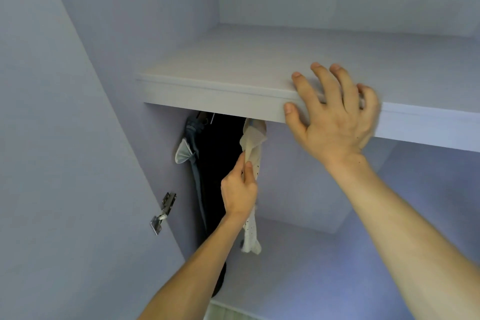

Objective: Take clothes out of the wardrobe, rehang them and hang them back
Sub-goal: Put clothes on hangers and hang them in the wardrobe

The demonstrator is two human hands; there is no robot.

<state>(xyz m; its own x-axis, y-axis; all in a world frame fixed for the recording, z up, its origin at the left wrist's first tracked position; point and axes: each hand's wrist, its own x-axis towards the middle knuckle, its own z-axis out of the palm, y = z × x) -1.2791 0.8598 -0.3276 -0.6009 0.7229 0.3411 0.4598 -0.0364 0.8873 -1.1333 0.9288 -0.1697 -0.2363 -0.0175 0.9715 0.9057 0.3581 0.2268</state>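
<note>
My left hand (240, 189) pinched the cream garment (253, 143) between thumb and fingers, where it hung under the shelf (207, 91) beside dark clothes (218, 163) (jeans (193, 127) at the far left). My right hand (335, 117) rested, fingers spread wide, on the shelf's front edge.

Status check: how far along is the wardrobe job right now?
Early. Done: only the door stands open; no garment visibly out. In hand: the left hand pinches the cream garment hanging under the shelf; the right hand rests on the shelf edge. Left: take it out, rehang, return it; then the dark garment and denim garment.
</note>
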